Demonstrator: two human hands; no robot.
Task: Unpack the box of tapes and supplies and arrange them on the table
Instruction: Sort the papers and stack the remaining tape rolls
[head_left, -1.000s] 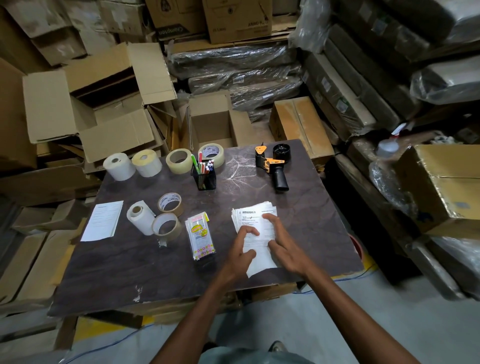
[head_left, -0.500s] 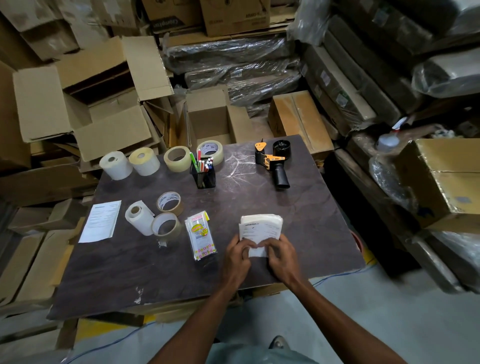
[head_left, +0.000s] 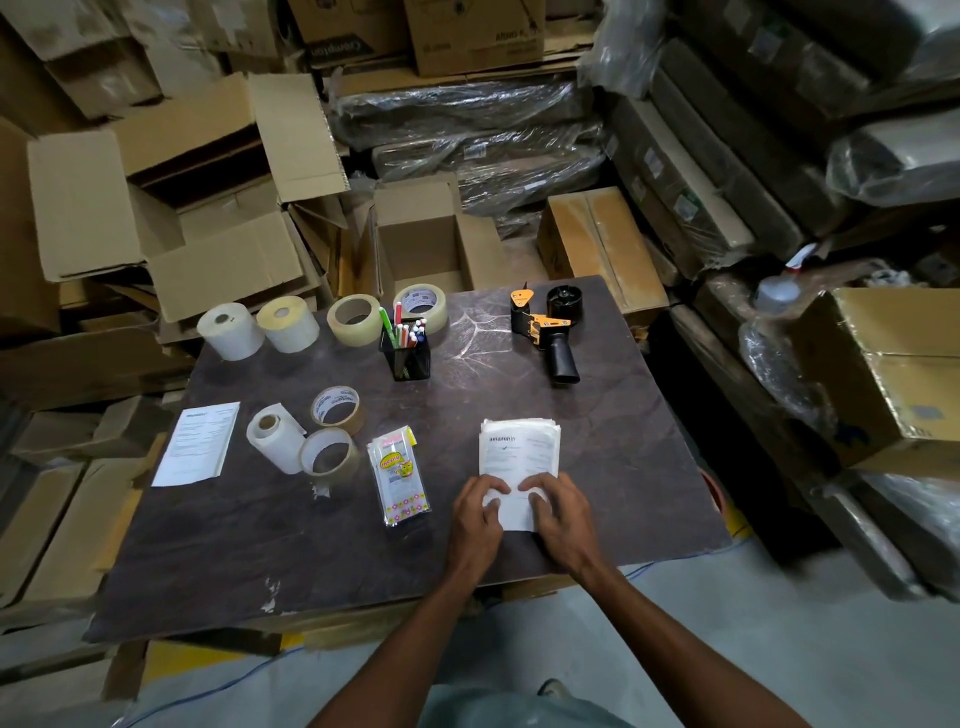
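Black mesh pen holder (head_left: 407, 357) holds upright pens (head_left: 402, 332), perhaps markers.

A dark, marbled table (head_left: 597, 457) fills the middle of the frame. Along its upper edge stand two white label rolls (head_left: 230, 331) (head_left: 287, 325), two clear tape rolls (head_left: 355, 319) (head_left: 421, 307), a black mesh pen holder (head_left: 405, 357) and, to the upper right, a black and orange tape dispenser (head_left: 546, 332). At middle left lie a printed sheet (head_left: 198, 443), a white film roll (head_left: 274, 439), a brown tape roll (head_left: 337, 409) and another clear roll (head_left: 329, 457) touching the film roll. A plastic packet (head_left: 399, 476) lies at centre, beside a stack of papers (head_left: 519, 457).
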